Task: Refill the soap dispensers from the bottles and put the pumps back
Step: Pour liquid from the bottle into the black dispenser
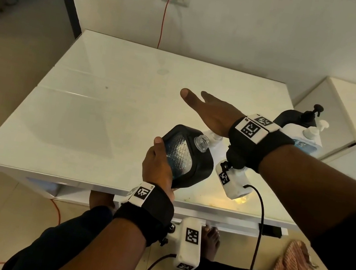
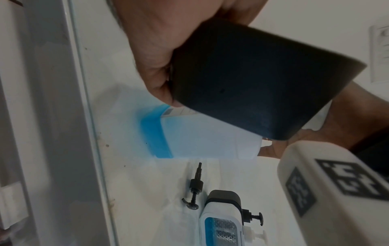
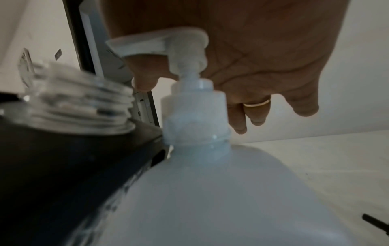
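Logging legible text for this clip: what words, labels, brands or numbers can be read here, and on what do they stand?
No word, brand or number can be read.
Refill bottle: a label corner shows, print too blurred.
Wrist bands: square coded markers plus tiny corner characters, too small.
Wrist camera housing: coded markers only.
Dispenser in the left hand: no lettering visible.

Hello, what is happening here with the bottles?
A person is refilling a soap dispenser. The left hand grips the black dispenser, tilted, its pump off and neck open. The right hand, flat, rests on the white pump of a refill bottle beside it. A loose black pump lies on the table; another dispenser and bottle wait at the right.
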Available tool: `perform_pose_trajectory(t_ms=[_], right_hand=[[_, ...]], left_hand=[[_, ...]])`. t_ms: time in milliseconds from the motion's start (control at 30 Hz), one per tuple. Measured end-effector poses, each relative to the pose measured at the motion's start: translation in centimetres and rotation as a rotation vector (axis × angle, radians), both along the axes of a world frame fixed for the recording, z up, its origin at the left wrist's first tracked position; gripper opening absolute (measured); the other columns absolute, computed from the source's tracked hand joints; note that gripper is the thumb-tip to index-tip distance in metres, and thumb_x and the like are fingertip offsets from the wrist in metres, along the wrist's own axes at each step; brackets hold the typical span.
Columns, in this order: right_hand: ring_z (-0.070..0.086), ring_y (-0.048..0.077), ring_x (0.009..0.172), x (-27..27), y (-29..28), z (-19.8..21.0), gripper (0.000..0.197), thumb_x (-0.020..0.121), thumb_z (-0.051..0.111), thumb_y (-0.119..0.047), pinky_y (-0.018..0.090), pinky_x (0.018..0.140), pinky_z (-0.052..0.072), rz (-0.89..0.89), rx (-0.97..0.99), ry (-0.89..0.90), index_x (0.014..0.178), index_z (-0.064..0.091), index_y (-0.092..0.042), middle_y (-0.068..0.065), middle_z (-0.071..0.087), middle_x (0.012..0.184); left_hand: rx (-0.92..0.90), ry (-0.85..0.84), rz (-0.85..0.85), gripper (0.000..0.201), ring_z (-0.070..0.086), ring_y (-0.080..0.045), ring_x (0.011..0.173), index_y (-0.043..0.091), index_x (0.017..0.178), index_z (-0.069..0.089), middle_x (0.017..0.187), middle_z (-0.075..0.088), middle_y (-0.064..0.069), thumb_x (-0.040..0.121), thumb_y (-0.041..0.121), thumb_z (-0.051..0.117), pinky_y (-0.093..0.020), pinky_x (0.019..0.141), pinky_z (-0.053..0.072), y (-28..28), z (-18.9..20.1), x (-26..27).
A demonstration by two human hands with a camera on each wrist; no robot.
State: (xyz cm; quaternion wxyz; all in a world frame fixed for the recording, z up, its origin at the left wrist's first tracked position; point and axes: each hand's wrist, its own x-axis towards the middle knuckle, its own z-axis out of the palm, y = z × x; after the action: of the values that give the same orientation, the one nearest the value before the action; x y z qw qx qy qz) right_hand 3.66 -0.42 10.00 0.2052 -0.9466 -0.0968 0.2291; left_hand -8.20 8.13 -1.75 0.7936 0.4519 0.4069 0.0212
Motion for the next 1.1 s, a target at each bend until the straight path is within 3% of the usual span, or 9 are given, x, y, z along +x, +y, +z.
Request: perform_pose_trajectory(t_ms=[67, 167, 233, 433, 633, 833, 1000, 1067, 1100], right_hand=[[0.024, 0.027, 0.152, 0.1, 0.0, 0.0, 0.111, 0.076, 0.014, -0.096, 0.047, 0.121, 0.016, 0.000, 0.000, 0.004, 0.162, 0.012, -0.026, 0.000, 0.020, 0.168], [0.023, 0.026, 0.153, 0.0, -0.1, -0.4, 0.112, 0.076, 0.015, -0.097, 0.047, 0.121, 0.015, -0.007, 0.014, 0.002, 0.162, 0.014, -0.024, -0.001, 0.020, 0.168], [0.023, 0.026, 0.153, -0.1, -0.2, -0.6, 0.113, 0.075, 0.015, -0.097, 0.047, 0.121, 0.015, -0.008, 0.003, -0.002, 0.162, 0.015, -0.024, -0.001, 0.020, 0.168], [0.025, 0.027, 0.152, -0.3, 0.0, -0.4, 0.111, 0.077, 0.014, -0.096, 0.047, 0.120, 0.016, -0.001, -0.010, -0.008, 0.162, 0.014, -0.024, 0.000, 0.022, 0.167], [0.025, 0.025, 0.152, -0.1, -0.1, 0.2, 0.112, 0.076, 0.014, -0.096, 0.047, 0.120, 0.015, -0.015, 0.022, -0.004, 0.162, 0.014, -0.024, 0.001, 0.022, 0.167], [0.024, 0.026, 0.153, -0.3, -0.1, -0.6, 0.113, 0.075, 0.014, -0.097, 0.048, 0.121, 0.014, -0.022, 0.001, -0.030, 0.162, 0.018, -0.025, 0.000, 0.023, 0.167], [0.022, 0.024, 0.153, 0.0, -0.1, -0.4, 0.111, 0.077, 0.012, -0.096, 0.047, 0.122, 0.011, 0.018, -0.023, -0.013, 0.161, 0.020, -0.023, 0.000, 0.021, 0.168], [0.034, 0.026, 0.146, 0.3, -0.1, 0.0, 0.110, 0.077, 0.010, -0.095, 0.048, 0.119, 0.017, 0.023, -0.033, -0.012, 0.156, 0.031, -0.022, 0.000, 0.039, 0.159], [0.048, 0.028, 0.129, 0.3, -0.1, 0.1, 0.105, 0.079, 0.011, -0.094, 0.047, 0.112, 0.026, 0.025, -0.031, -0.012, 0.144, 0.046, -0.020, 0.000, 0.058, 0.136]], left_hand=[[-0.003, 0.011, -0.004, 0.063, 0.066, -0.034, 0.115, 0.044, 0.102, 0.064, 0.129, 0.068, -0.003, 0.067, 0.091, 0.040, -0.058, 0.101, 0.055, 0.0, 0.2, 0.0], [-0.044, -0.001, 0.010, 0.046, 0.066, -0.034, 0.115, 0.040, 0.102, 0.063, 0.128, 0.068, -0.004, 0.094, 0.079, 0.041, -0.058, 0.100, 0.056, -0.1, 0.0, 0.2], [-0.066, -0.004, 0.008, 0.038, 0.066, -0.033, 0.113, 0.039, 0.105, 0.061, 0.126, 0.067, -0.004, 0.103, 0.070, 0.039, -0.058, 0.099, 0.057, 0.0, -0.1, 0.2], [-0.080, 0.000, -0.002, 0.038, 0.065, -0.034, 0.114, 0.040, 0.112, 0.060, 0.127, 0.066, -0.004, 0.102, 0.071, 0.039, -0.058, 0.098, 0.057, 0.1, -0.6, 0.3], [-0.054, -0.014, 0.002, 0.038, 0.066, -0.035, 0.115, 0.041, 0.102, 0.063, 0.128, 0.067, -0.005, 0.101, 0.072, 0.040, -0.059, 0.099, 0.056, 0.1, -1.0, 0.5], [-0.036, -0.030, -0.001, 0.053, 0.068, -0.035, 0.114, 0.043, 0.107, 0.065, 0.128, 0.069, -0.004, 0.080, 0.082, 0.042, -0.059, 0.099, 0.056, 0.0, -0.8, 0.4], [-0.037, -0.034, 0.013, 0.044, 0.066, -0.036, 0.116, 0.043, 0.105, 0.063, 0.129, 0.068, -0.004, 0.093, 0.080, 0.042, -0.060, 0.099, 0.057, 0.0, -1.3, 0.5], [-0.011, -0.027, 0.005, 0.054, 0.067, -0.035, 0.116, 0.044, 0.098, 0.064, 0.128, 0.069, -0.004, 0.077, 0.089, 0.043, -0.059, 0.100, 0.056, -0.1, -1.3, 0.5], [-0.006, -0.027, 0.001, 0.057, 0.067, -0.035, 0.115, 0.044, 0.096, 0.065, 0.128, 0.069, -0.004, 0.071, 0.090, 0.042, -0.059, 0.100, 0.056, 0.0, -1.3, 0.6]])
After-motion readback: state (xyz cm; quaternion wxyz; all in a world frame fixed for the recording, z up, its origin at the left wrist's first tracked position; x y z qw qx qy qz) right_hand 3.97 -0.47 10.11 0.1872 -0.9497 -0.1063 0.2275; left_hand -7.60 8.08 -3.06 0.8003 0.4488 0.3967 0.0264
